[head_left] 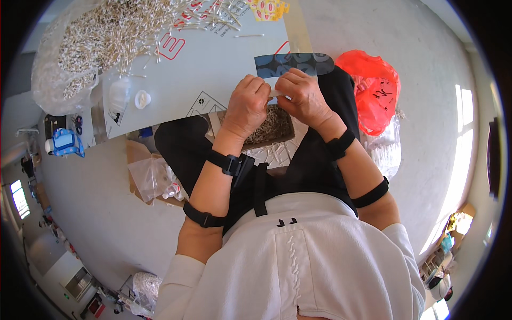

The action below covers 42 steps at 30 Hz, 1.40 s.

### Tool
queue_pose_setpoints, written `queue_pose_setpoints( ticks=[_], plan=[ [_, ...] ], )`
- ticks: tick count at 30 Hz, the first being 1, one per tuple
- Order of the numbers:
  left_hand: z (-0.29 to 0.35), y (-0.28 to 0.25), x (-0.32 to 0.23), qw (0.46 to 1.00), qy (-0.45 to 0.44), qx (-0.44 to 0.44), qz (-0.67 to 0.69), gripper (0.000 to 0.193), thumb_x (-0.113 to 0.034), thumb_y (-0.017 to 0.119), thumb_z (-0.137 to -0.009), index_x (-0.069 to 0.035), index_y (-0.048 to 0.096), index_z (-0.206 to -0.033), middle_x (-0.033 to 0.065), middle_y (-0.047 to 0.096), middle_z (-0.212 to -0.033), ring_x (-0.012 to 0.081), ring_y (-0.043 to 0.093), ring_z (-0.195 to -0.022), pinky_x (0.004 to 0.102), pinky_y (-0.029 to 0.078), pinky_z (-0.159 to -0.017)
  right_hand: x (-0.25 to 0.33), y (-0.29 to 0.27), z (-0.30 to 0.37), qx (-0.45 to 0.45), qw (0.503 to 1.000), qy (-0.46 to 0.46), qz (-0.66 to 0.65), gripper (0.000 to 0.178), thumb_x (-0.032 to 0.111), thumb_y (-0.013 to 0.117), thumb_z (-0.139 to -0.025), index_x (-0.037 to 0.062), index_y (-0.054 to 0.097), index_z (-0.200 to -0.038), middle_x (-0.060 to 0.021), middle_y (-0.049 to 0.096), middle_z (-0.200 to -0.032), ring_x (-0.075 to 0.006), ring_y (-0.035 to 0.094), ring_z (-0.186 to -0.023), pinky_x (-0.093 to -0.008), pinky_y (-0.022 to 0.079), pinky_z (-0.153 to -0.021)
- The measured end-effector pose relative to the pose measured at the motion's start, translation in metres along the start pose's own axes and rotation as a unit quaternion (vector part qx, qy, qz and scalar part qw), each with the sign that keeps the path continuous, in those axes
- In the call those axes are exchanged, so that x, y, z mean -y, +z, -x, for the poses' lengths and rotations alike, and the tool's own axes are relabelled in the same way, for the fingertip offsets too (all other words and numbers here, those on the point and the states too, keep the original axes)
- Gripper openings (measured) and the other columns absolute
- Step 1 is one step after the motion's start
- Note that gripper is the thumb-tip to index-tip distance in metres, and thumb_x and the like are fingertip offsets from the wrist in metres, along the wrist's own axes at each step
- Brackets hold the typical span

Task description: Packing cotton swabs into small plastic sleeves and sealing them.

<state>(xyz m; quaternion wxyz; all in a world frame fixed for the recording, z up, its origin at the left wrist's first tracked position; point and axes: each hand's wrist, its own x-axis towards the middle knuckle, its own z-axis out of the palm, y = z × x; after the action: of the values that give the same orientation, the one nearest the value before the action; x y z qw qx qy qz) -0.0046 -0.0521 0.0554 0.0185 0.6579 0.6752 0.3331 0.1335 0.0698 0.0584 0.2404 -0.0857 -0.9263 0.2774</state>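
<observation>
Close together over the table's near edge, both my hands have their fingers pinched. A small white strip or packet (275,93) spans the gap between them; its exact kind is hard to make out. My left hand (246,105) grips its left end, and my right hand (305,97) its right end. Just beyond the fingers lies a dark, see-through sheet with round shapes (293,65). Below my hands, between my knees, sits an open cardboard box (285,137) full of cotton swabs, partly hidden by my left wrist.
A large heap of cotton swabs (114,37) spills from a clear bag on the grey table (224,69). Nearby are a white round cap (142,99) and yellow packets (268,9). A red plastic bag (370,88) hangs at right. A carton (140,178) stands on the floor at left.
</observation>
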Motion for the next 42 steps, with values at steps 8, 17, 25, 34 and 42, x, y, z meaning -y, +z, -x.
queue_pose_setpoints(
  ticks=[8, 17, 25, 34, 42],
  plan=[
    [0.005, -0.002, 0.007, 0.988, 0.069, -0.042, -0.128, 0.032, 0.003, 0.069, -0.064, 0.001, 0.062, -0.096, 0.0116, 0.06, -0.099, 0.0298, 0.058, -0.096, 0.0405, 0.049, -0.084, 0.0, 0.011, 0.012, -0.018, 1.0, 0.007, 0.013, 0.028, -0.006, 0.065, -0.067, 0.0021, 0.061, -0.094, -0.0138, 0.063, -0.096, -0.0343, 0.062, -0.091, -0.0391, 0.053, -0.077],
    [0.032, 0.004, 0.005, 0.998, -0.032, 0.027, -0.039, 0.045, -0.013, 0.065, -0.083, 0.001, 0.053, -0.125, 0.0192, 0.051, -0.131, 0.034, 0.045, -0.129, 0.0455, 0.038, -0.104, 0.0, 0.014, 0.028, 0.008, 0.969, 0.244, -0.027, 0.009, 0.0, 0.06, -0.075, -0.0017, 0.063, -0.083, -0.019, 0.064, -0.08, -0.0386, 0.064, -0.075, -0.0409, 0.053, -0.069],
    [-0.032, 0.057, 0.012, 0.984, -0.126, 0.045, -0.116, 0.064, -0.045, 0.053, -0.094, -0.017, 0.034, -0.148, 0.0169, 0.019, -0.159, 0.0341, 0.017, -0.147, 0.0594, 0.013, -0.115, 0.006, 0.028, 0.037, 0.084, 0.926, 0.368, -0.03, 0.017, 0.008, 0.056, -0.078, -0.0036, 0.065, -0.071, -0.0243, 0.064, -0.074, -0.0439, 0.063, -0.074, -0.0498, 0.051, -0.074],
    [-0.028, 0.071, 0.021, 0.97, -0.137, 0.087, -0.182, 0.063, -0.049, 0.051, -0.094, -0.018, 0.038, -0.147, 0.0165, 0.026, -0.157, 0.0335, 0.02, -0.146, 0.0622, 0.013, -0.113, 0.009, 0.028, 0.039, 0.097, 0.698, 0.585, -0.402, 0.026, 0.017, 0.058, -0.093, -0.0074, 0.064, -0.088, -0.0135, 0.068, -0.075, -0.0209, 0.07, -0.065, -0.0273, 0.055, -0.054],
    [0.009, 0.025, 0.039, 0.946, -0.319, 0.02, -0.046, 0.05, -0.021, 0.063, -0.09, -0.001, 0.049, -0.134, 0.0176, 0.056, -0.128, 0.0375, 0.048, -0.12, 0.0407, 0.042, -0.098, 0.013, 0.048, 0.036, 0.032, 0.599, 0.616, -0.511, 0.025, 0.023, 0.068, -0.091, -0.0019, 0.065, -0.092, -0.0106, 0.068, -0.078, -0.0187, 0.069, -0.065, -0.026, 0.055, -0.054]
  ],
)
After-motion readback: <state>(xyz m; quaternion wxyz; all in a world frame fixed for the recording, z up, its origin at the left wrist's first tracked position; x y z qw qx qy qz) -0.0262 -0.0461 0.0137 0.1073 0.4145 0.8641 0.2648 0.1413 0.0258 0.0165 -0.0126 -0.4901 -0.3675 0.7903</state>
